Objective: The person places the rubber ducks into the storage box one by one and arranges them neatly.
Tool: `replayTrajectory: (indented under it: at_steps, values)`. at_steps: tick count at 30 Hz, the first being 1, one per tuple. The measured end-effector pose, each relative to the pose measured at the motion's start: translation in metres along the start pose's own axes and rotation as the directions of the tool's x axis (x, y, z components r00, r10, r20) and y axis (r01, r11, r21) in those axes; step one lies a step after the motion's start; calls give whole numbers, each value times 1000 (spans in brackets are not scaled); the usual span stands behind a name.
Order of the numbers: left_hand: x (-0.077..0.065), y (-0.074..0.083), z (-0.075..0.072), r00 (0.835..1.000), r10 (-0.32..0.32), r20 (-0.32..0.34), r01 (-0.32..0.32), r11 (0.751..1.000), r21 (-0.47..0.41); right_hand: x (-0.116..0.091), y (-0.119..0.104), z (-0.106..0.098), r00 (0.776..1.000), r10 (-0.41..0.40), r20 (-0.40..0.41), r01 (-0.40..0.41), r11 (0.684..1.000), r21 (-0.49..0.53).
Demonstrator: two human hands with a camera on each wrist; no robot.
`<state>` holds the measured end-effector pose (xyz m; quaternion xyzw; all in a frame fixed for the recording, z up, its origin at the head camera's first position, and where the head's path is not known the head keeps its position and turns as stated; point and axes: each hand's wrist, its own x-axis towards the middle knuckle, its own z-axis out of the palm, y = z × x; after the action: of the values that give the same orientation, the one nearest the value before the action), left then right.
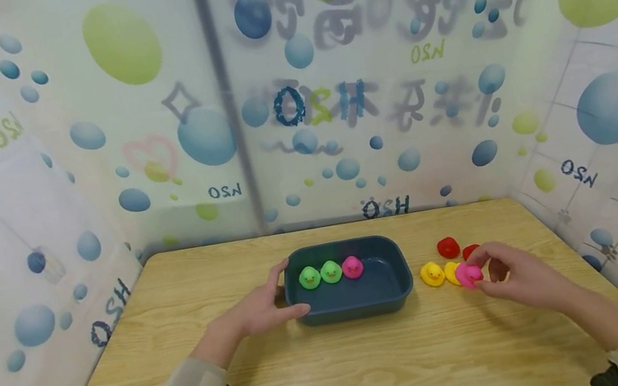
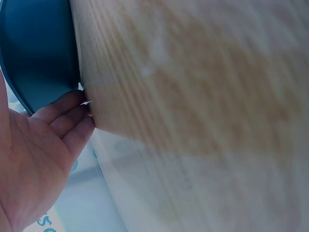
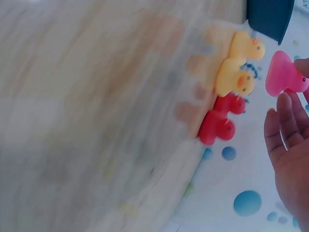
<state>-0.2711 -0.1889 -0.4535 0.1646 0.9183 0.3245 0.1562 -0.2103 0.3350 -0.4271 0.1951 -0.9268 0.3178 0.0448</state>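
Right wrist view: pink duck (image 3: 280, 75) pinched in the right grip (image 3: 292, 154), head rightward, base-to-head axis roughly crosswise.

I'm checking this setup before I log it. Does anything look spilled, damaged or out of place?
Nothing looks spilled or damaged: the tray sits flat and its three ducks stand upright. The one oddity is the large H2O lettering on the backdrop, which runs backwards, with the O first.
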Motion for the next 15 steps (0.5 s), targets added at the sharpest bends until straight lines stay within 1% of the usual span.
replayTrajectory:
  at_steps: [4,10,15]
  values:
    - [0,0,-1,1000,-1,1,1,1000,-3,11,-13,5,998,-43,-37,42,999,-25]
    - [0,1,-1,1000,3,-4,-3,1000,3,34,-30,17,994,-99,-48,98,995,-22]
    - [0,2,-1,1000,0,-2,0,1000,1,54,-45,26,995,-87,-41,87,996,1]
